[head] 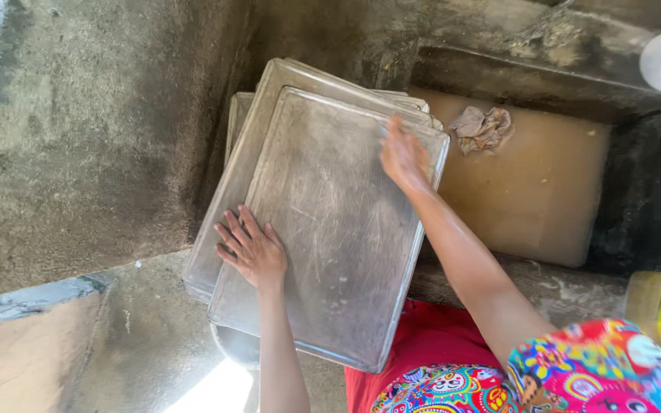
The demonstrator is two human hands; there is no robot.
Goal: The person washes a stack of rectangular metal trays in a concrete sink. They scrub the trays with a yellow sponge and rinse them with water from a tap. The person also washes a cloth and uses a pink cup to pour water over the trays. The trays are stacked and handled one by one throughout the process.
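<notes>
Two hands on top metal tray [338, 229] — left hand [252, 248] fingers spread flat, right hand [403, 157] fingers pressing far edge.

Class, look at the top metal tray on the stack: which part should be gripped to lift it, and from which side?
Probably the top tray by its raised rims on the two long sides, one hand each. It lies flat, wide and tilted on the stack, so the face offers no hold; the near corner overhangs, leaving room under the rim.
</notes>
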